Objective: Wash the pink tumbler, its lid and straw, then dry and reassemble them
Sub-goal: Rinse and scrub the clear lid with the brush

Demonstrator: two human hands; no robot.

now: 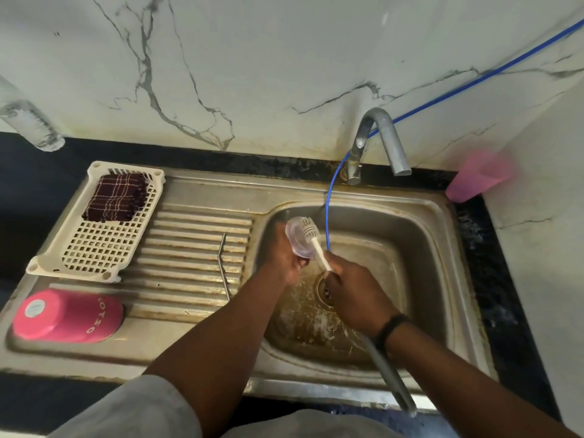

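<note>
The pink tumbler stands upside down on the steel drainboard at the near left. A bent metal straw lies on the drainboard ridges. Over the sink basin, my left hand holds the clear pinkish lid tilted on edge. My right hand grips the white handle of a bottle brush, whose bristle head rests against the lid's face.
A cream plastic rack with a folded dark checked cloth sits at the back left of the drainboard. The tap and a blue hose hang over the basin. A pink plastic cup stands at the back right corner.
</note>
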